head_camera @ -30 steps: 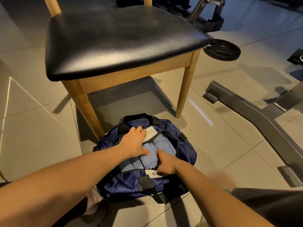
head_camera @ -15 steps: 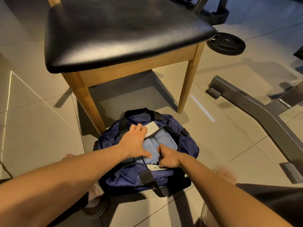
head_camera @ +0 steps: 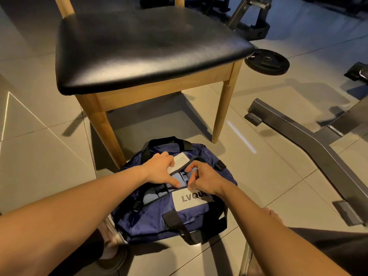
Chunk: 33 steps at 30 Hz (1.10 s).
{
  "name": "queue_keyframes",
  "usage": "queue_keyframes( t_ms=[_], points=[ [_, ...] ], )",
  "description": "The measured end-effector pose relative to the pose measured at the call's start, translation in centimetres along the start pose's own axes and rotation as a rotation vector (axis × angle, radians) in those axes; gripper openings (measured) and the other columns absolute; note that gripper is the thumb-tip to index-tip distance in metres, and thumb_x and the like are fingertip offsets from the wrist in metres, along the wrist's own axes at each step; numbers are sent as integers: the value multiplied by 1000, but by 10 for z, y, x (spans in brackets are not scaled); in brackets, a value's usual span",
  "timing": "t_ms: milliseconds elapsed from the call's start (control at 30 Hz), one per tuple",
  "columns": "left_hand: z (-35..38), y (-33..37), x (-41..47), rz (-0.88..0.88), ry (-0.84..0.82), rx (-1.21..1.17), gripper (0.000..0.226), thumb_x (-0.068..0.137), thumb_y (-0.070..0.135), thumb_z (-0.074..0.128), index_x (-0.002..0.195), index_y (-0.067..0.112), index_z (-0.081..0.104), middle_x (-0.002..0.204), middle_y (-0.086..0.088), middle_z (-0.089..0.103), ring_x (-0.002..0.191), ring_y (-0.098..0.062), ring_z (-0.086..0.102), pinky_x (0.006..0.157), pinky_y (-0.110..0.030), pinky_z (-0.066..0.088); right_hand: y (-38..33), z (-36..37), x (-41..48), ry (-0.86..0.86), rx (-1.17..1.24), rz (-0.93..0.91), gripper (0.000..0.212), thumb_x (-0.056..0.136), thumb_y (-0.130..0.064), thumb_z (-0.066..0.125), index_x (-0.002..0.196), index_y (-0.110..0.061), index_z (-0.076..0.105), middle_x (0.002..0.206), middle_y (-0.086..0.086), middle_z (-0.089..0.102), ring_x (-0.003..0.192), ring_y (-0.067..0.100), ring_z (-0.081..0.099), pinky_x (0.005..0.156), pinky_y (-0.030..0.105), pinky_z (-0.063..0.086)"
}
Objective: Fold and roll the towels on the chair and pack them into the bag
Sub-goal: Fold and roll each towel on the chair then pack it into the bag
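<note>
Desk: Little of the towels (head_camera: 179,178) shows now, am I right?

Me: Right. They lie rolled, pale blue, inside the bag (head_camera: 151,218), and I see them only through a narrow slit. Half a second ago the mouth gaped and I was pressing down on the rolls. Since then I have drawn the two rims toward each other, and the near flap has come up so its white label (head_camera: 191,199) faces the camera.

Desk: What does that mean for the job?

Me: I judge the packing done and the closing under way; the zip is not yet run.

Desk: Your grips?

Me: The left grip (head_camera: 159,170) spans the slit, bent fingers on the far rim by the paper tag (head_camera: 180,159), thumb reaching the near rim, squeezing the bag. The right grip (head_camera: 205,181) is narrow, fingers curled, pinching the near rim just beside that thumb. Whether it has the zip pull, I cannot tell. The towels sit under and between both grips.

Desk: Around it?

Me: The bag rests on the tiled floor (head_camera: 39,166), just beside the front leg of the chair (head_camera: 139,48). Well apart to the right lie a weight plate (head_camera: 266,61) and a steel bench frame (head_camera: 310,140).
</note>
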State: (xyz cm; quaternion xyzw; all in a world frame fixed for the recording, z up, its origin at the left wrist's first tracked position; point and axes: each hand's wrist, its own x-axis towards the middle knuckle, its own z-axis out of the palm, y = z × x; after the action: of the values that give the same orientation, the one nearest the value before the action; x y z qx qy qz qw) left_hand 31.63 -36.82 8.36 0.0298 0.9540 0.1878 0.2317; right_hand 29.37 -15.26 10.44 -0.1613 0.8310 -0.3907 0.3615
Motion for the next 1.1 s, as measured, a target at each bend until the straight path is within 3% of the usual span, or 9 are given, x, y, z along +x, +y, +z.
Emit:
queue_keyframes(
  t_ms=[200,300,367,467,533,567,667,933,1100],
  points=[
    [3,-4,5,10,22,31,62,75,54,81,119,20,54,116,1,46,106,-22,44,89,-37,44,-38,-30,-3,-255,55,-37,36,77,14,72,101,-11,61,91,20,74,83,23,69,90,45,56],
    [-4,-8,12,-29,-11,-156,14,88,34,71,96,23,66,102,0,61,90,-21,57,84,-39,49,-45,-30,5,-43,-21,-89,30,80,11,63,94,-14,61,87,17,75,77,21,71,80,39,58],
    [-10,-9,14,-60,-40,-354,28,90,23,63,64,21,53,73,-6,55,66,-22,48,71,-34,41,-39,-14,15,156,-285,-141,22,82,1,57,94,-18,57,83,9,72,78,29,67,71,44,57],
    [-19,-8,6,-36,-72,-491,44,92,23,63,65,17,29,72,-22,27,60,-22,23,71,-36,27,-10,20,23,215,-564,-128,19,85,-5,55,98,-19,50,88,8,66,83,35,59,70,48,53],
    [-20,-8,2,0,-131,-447,35,88,33,75,68,19,49,66,-2,41,59,-15,35,74,-33,35,10,32,24,241,-531,-90,15,91,-7,53,102,-17,51,88,10,64,80,35,56,70,50,52],
    [-17,-9,0,17,-124,-360,30,81,43,81,86,21,61,81,6,51,72,-10,47,79,-30,40,15,34,24,257,-501,-80,13,93,-9,53,104,-16,53,88,9,64,79,34,56,70,50,52],
    [-2,-6,-2,37,-6,-8,77,64,67,84,119,23,51,114,6,44,101,-18,42,82,-33,41,20,28,26,237,-420,-104,12,93,-9,56,103,-15,56,86,7,65,76,30,58,71,49,52],
    [-17,13,9,43,-83,216,73,68,71,78,110,19,50,108,2,44,96,-22,43,78,-35,41,35,-72,22,739,-53,88,12,90,-11,59,86,-15,69,83,1,69,78,21,63,70,31,46],
    [-26,37,26,-5,75,188,47,85,63,66,80,18,54,88,-2,60,82,-23,56,66,-36,43,72,-94,29,511,64,354,29,84,-31,79,75,-8,65,71,6,66,66,20,59,63,31,43]
  ],
)
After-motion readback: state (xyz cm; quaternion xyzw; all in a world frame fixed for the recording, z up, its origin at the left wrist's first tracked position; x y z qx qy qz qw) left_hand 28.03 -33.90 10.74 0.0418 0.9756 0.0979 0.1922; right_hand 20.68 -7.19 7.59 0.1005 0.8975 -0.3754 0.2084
